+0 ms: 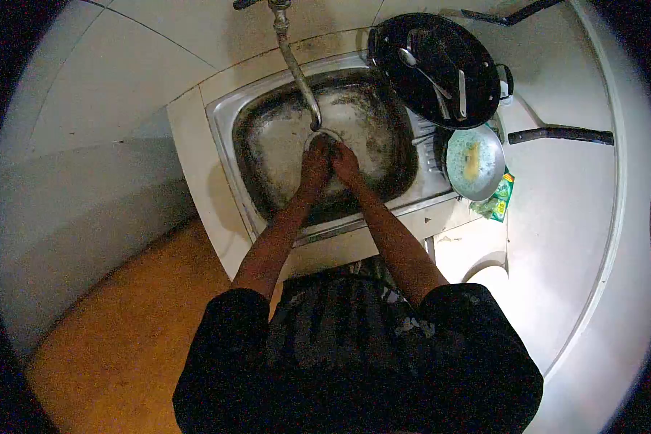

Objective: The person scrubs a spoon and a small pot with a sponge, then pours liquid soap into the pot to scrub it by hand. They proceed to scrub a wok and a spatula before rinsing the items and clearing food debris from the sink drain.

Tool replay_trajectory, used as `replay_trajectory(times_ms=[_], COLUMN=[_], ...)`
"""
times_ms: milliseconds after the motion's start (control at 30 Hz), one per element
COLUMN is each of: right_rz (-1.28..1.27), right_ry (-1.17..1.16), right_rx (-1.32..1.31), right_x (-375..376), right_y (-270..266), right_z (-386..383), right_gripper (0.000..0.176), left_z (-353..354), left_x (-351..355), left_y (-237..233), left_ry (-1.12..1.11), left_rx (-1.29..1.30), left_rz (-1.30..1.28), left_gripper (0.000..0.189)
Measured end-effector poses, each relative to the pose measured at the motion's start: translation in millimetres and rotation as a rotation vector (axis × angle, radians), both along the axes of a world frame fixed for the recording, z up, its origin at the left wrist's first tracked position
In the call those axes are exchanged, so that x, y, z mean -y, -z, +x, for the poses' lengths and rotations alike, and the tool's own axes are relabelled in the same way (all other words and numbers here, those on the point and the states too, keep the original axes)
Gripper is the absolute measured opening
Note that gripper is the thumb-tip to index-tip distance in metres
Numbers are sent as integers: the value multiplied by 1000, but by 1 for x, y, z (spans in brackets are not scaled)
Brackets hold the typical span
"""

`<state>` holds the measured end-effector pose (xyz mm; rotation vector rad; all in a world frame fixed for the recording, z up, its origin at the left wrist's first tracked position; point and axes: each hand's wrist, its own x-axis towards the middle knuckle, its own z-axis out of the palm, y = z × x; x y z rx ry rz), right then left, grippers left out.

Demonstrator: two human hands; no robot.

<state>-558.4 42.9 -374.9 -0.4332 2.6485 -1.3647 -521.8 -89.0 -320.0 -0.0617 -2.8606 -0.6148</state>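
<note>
Under the spout of the tap [296,69], both my hands are together over the sink basin [369,145]. My left hand [316,170] closes on the near left side of a small round dish with a pale rim [330,133]. From the right, my right hand [346,163] grips the same dish, its fingers beside those of the left. Most of the dish is hidden behind the hands, so I cannot tell whether it is a bowl or a plate. The basin around them is stained dark along its walls.
A large black pan [434,61] holding a spoon [411,59] and other cutlery rests on the right side of the sink. Nearer stands a metal bowl [477,170] with suds and a yellowish piece inside. A green packet [503,199] lies beside it. A dark handle [560,135] sticks out rightward.
</note>
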Motion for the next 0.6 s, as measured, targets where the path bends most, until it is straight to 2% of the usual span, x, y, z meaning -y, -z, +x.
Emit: replay_trajectory(times_ms=[33, 100, 133, 167, 200, 233, 300, 333, 400, 433, 467, 533, 600], right_rz=[-3, -415, -417, -281, -144, -147, -501, -503, -520, -521, -560, -595, -835], right_ry=[1, -87, -87, -90, -92, -90, 28, 30, 156, 158, 127, 94, 87], right_rx=[1, 100, 100, 253, 405, 406, 505, 506, 703, 705, 509, 313, 451], right_x=[1, 5, 8, 11, 14, 17, 23, 24, 27, 30, 31, 30, 20], right_y=[-4, -26, -37, -46, -51, -47, -39, -41, -68, -71, -58, -26, -2], right_z=[-1, -6, -11, -17, -20, -20, -17, -17, -20, -20, -19, -22, -30], right_gripper=[48, 46, 46, 43, 40, 40, 34, 34, 28, 28, 26, 23, 23], left_z=[-2, -6, -8, -9, -11, -12, -16, -16, -21, -24, -27, -27, -25], left_x=[1, -1, -7, -16, -15, -15, -14, -14, -11, -9, -5, -1, 2], left_y=[-10, -33, -35, -18, 13, 45, 24, 10, -13, -23, -32, -33, -34], left_ry=[1, 12, 12, -20, -50, -52, -168, -231, -307, -341, -375, -435, -408], left_rx=[1, 427, 428, 180, 56, -93, -43, 24, 150, 216, 277, 346, 116], left_rz=[-3, 122, 120, 717, 1016, 1300, 1030, 830, 700, 669, 662, 678, 837], left_gripper=[36, 38, 38, 37, 37, 37, 33, 31, 29, 28, 27, 26, 27])
